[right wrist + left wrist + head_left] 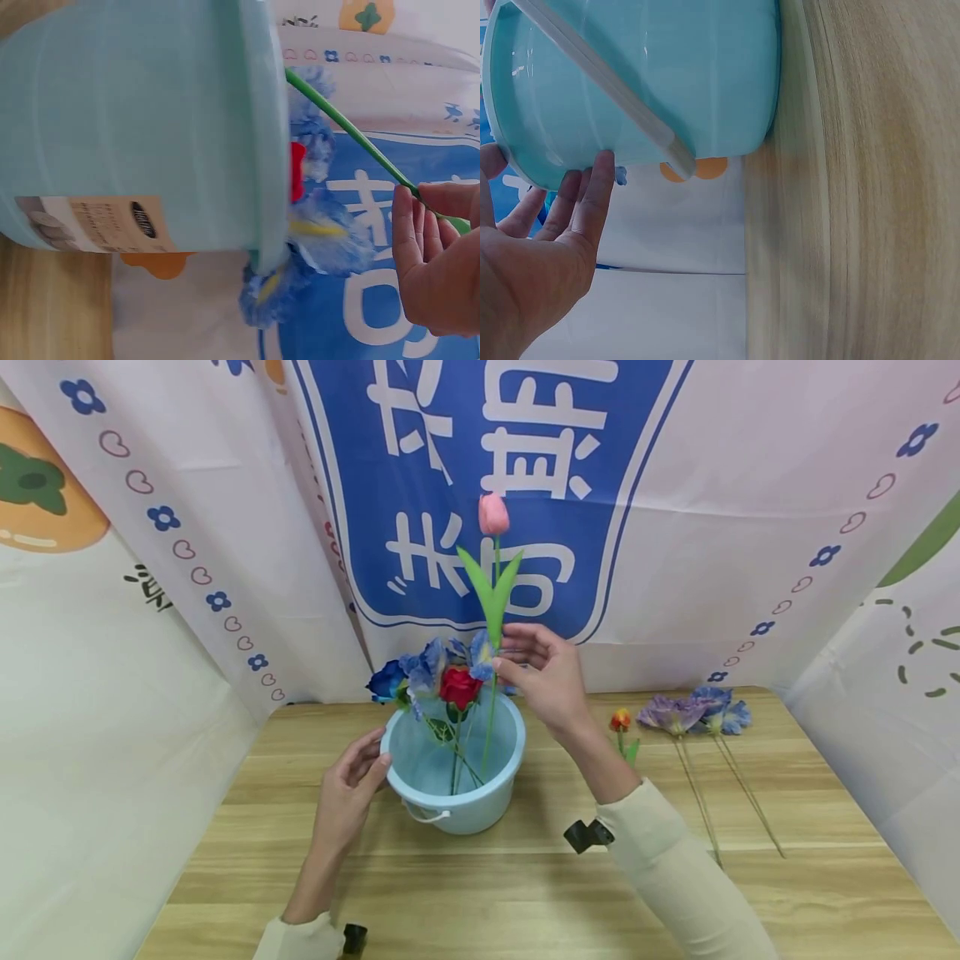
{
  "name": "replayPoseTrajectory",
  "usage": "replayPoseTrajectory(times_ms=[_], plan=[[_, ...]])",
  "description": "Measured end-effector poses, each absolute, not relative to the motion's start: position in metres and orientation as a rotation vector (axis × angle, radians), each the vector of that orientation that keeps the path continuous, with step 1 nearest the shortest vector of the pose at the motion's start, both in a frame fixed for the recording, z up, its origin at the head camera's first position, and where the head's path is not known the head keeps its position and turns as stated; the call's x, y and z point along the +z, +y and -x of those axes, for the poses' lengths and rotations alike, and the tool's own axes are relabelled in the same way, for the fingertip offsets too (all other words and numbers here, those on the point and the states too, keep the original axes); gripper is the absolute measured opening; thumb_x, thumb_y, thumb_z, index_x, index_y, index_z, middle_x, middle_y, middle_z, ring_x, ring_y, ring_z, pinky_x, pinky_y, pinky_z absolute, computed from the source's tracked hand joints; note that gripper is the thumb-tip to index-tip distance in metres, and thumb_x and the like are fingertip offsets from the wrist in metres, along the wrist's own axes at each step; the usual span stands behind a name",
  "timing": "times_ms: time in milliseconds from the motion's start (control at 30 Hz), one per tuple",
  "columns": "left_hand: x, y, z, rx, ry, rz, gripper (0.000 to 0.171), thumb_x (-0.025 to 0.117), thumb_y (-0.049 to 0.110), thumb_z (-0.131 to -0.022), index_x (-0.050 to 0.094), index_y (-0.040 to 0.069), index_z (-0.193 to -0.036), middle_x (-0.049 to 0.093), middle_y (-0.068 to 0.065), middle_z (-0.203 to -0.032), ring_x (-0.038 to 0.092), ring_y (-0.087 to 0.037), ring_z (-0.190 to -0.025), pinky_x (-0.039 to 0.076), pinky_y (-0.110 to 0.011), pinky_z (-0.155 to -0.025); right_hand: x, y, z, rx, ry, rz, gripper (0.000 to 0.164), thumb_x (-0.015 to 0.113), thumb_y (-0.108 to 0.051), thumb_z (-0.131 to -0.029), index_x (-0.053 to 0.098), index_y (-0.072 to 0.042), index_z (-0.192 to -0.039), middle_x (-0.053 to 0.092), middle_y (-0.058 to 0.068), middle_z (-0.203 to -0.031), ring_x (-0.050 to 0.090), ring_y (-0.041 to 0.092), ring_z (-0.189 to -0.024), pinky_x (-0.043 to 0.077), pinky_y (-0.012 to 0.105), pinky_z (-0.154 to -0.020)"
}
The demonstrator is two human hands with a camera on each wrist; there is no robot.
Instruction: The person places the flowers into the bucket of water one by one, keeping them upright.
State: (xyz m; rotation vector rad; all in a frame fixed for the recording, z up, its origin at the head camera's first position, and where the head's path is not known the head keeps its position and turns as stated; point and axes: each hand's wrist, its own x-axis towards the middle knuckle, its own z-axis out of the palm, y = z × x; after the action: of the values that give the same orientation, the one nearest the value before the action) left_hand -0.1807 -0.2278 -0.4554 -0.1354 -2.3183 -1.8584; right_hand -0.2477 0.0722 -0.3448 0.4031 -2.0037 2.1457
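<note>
My right hand (546, 675) pinches the green stem of a pink tulip (493, 515) between thumb and fingers. The tulip stands upright, its lower stem (352, 135) reaching down into a light blue bucket (480, 814). Fingers of my left hand (544, 247) rest against the bucket's outer wall near the rim, on its left side. Inside the bucket stand a red rose (460, 687), a dark blue flower (387, 681) and light blue irises (326, 232), leaning toward the back.
On the wooden table (247, 877), right of the bucket, lie a small orange-red tulip (620, 720), a purple flower (671, 714) and a blue flower (726, 717) with long stems. A white handle (622, 90) hangs on the bucket's front. Behind rises a printed cloth (712, 568).
</note>
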Motion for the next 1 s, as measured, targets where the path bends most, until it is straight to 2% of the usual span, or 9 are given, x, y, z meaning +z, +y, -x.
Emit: replayPoseTrajectory(times_ms=[233,633,1000], plan=[[-0.456,-0.228,0.180,-1.861,-2.327,0.129,0.048,0.063,0.019,-0.110,0.054,0.006,-0.155,0.064,-0.026,-0.141,0.070,-0.001,-0.118,0.064,-0.018,-0.092,-0.360,0.062,0.250,2.175,-2.120,-0.312,0.043,0.077,0.006,-0.095,0.068,-0.003,-0.136,0.073,0.020,-0.123,0.074,0.023,-0.102,0.071,0.032,-0.080],[-0.455,-0.228,0.180,-1.861,-2.324,0.127,0.048,0.064,0.019,-0.110,0.054,0.006,-0.155,0.063,-0.026,-0.141,0.069,-0.001,-0.118,0.064,-0.018,-0.093,-0.383,0.054,0.256,2.153,-2.244,-0.260,0.045,0.079,0.008,-0.092,0.069,-0.005,-0.134,0.074,0.018,-0.121,0.075,0.025,-0.104,0.071,0.033,-0.079],[-0.456,-0.228,0.181,-1.856,-2.317,0.141,0.048,0.063,0.018,-0.110,0.053,0.005,-0.155,0.063,-0.026,-0.142,0.069,0.000,-0.118,0.064,-0.017,-0.093,-0.390,0.047,0.255,1.902,-2.398,-0.361,0.047,0.081,0.006,-0.089,0.068,-0.001,-0.133,0.076,0.018,-0.116,0.077,0.029,-0.103,0.070,0.030,-0.076]])
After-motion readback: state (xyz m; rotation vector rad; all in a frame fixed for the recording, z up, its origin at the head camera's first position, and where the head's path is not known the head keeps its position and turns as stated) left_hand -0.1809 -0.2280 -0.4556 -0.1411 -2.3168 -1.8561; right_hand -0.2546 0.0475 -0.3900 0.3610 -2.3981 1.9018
